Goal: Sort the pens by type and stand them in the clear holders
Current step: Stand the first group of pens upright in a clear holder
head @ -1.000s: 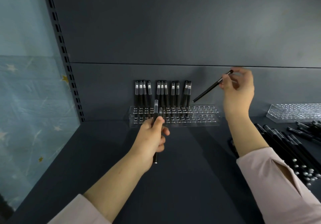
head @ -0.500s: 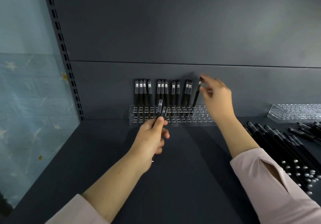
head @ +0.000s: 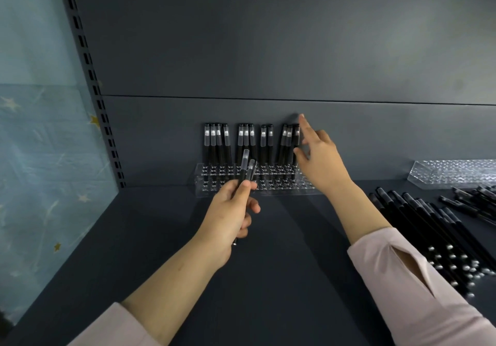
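Your left hand [head: 230,211] is curled around two capped pens [head: 245,170], just in front of the clear holder [head: 204,182]. Your right hand [head: 319,158] is spread loose, thumb right by the last standing pen [head: 296,136].

Two pens [head: 248,170] in left hand [head: 230,211]

Twelve standing pens [head: 246,141], two held pens [head: 244,170], two clear holders [head: 200,182], one loose pile [head: 429,225] beyond counting.
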A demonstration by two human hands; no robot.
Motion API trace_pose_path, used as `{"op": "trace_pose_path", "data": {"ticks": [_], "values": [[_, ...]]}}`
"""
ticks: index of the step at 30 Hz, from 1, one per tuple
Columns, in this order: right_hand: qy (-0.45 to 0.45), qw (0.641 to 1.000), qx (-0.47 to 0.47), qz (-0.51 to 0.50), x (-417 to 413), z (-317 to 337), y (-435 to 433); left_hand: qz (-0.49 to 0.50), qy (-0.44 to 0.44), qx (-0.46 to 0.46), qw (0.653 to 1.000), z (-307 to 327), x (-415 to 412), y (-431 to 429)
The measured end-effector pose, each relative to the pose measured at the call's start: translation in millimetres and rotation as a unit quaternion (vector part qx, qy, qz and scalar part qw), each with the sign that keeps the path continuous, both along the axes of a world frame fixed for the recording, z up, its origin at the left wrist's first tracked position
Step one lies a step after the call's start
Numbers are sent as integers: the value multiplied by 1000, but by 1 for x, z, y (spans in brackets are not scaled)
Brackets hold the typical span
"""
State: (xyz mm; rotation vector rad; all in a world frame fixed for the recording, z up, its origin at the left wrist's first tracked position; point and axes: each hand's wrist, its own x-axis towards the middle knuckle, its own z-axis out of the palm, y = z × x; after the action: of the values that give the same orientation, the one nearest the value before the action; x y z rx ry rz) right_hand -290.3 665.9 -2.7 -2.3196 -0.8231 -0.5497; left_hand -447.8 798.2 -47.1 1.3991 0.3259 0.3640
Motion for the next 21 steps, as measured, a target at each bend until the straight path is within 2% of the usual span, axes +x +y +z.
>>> {"op": "trace_pose_path", "data": {"ticks": [3, 5, 7, 9, 14, 21], "values": [[12, 997, 81, 18, -10, 13, 3, -2, -8, -29, 1000, 1, 0, 0], [109, 985, 110, 82, -23, 21, 7, -5, -13, -36, 999, 2, 1, -1], [238, 948, 115, 177, -38, 25, 13, -8, -19, -33, 999, 3, 0, -3], [298, 917, 125, 232, -48, 25, 20, -13, -25, -27, 999, 4, -1, -5], [360, 875, 218, 239, -56, 25, 28, -19, -36, -3, 999, 6, -4, -6], [420, 802, 385, 181, -45, 31, 10, -23, -28, 11, 999, 5, -4, -6]]}}
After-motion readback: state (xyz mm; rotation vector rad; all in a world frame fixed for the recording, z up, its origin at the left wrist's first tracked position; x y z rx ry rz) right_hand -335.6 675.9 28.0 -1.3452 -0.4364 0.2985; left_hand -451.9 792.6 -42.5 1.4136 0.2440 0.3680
